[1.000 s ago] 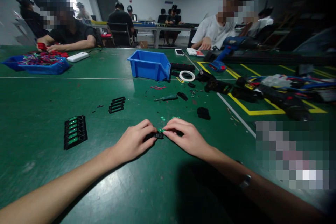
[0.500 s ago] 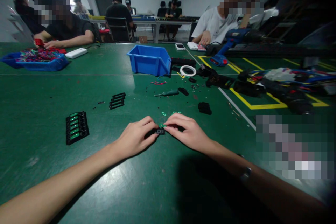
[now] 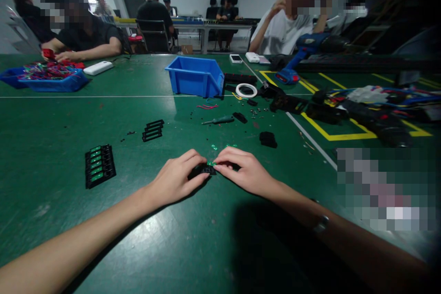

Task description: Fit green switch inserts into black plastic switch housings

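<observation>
The left hand (image 3: 181,173) is curled, its thumb and fingers closed around the left end of a small black plastic holder (image 3: 208,170). The holder is low over the green table (image 3: 138,239), right in front of the person. I cannot tell if it touches the top. That grip probably stops it from sliding or turning.

The right hand (image 3: 246,169) has its thumb and first finger nearly together. They seem to pinch a tiny green board (image 3: 211,164) at the holder's edge. A thing that small likely needs just 2 fingertips. How the board sits there is too small to tell.

More loose green pieces (image 3: 214,147) lie just past the hands, perhaps to be easy to reach. Off to the left, black holders with green boards (image 3: 99,165) sit side by side, maybe lined up to keep them tidy. Black frames with open middles (image 3: 153,131) lie in their own group. Farther out are a screwdriver (image 3: 220,120) and a blue bin (image 3: 193,78).
</observation>
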{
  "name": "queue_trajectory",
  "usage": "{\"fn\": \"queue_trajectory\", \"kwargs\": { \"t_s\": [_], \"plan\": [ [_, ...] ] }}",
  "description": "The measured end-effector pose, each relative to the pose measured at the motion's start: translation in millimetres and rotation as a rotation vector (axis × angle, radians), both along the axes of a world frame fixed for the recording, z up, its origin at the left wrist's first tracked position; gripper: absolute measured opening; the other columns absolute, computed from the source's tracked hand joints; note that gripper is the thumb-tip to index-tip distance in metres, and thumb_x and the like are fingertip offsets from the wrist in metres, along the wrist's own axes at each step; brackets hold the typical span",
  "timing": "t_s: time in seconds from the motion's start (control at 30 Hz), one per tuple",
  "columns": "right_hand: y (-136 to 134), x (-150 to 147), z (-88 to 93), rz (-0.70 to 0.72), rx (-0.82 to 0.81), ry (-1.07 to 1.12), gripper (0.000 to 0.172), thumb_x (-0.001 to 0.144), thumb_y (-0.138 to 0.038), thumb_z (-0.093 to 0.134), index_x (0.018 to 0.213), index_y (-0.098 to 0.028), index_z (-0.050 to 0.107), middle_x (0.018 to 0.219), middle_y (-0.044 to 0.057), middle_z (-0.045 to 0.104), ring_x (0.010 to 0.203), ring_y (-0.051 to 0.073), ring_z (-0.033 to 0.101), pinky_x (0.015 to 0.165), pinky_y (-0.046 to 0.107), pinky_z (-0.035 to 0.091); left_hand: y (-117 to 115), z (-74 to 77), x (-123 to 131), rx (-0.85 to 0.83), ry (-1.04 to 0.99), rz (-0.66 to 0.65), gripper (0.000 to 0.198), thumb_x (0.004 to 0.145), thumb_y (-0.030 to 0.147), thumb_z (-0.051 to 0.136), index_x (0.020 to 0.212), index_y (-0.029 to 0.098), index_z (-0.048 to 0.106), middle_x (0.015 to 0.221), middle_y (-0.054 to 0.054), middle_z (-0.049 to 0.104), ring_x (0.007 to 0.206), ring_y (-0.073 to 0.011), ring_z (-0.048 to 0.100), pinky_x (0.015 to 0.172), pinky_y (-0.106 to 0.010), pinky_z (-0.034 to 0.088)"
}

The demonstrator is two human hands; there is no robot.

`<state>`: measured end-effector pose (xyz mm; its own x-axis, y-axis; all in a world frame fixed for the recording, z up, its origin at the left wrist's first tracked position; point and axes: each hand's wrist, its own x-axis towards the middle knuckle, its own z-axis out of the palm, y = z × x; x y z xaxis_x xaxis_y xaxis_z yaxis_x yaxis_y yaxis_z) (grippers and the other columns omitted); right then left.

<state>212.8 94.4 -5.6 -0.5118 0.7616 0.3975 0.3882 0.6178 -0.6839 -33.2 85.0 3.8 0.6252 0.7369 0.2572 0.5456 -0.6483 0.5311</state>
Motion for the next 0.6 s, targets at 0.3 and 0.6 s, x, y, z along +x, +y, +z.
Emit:
{"fn": "queue_trajectory", "kwargs": {
  "t_s": [0.3,0.6],
  "plan": [
    [-1.6,0.7,0.7,0.056,0.012,0.000,0.011,0.097,-0.022,0.065,0.104,-0.020,0.072,0.097,0.007,0.068,0.085,0.019,0.065,0.077,0.033,0.053,-0.1,1.9,-0.8,-0.006,-0.022,-0.028,0.028,0.101,0.035,0.055,0.124,0.021,0.060,0.112,-0.008,0.063,0.085,-0.0158,0.062,0.071,-0.027,0.050],
    [-2.7,0.5,1.8,0.103,0.033,-0.016,0.012,0.097,-0.020,0.065,0.106,-0.020,0.073,0.100,0.007,0.067,0.093,0.019,0.065,0.083,0.033,0.053,1.1,0.8,-1.2,-0.011,-0.009,-0.056,0.025,0.104,0.034,0.049,0.122,0.021,0.061,0.113,-0.008,0.063,0.097,-0.0180,0.064,0.084,-0.030,0.052]
  ]
}}
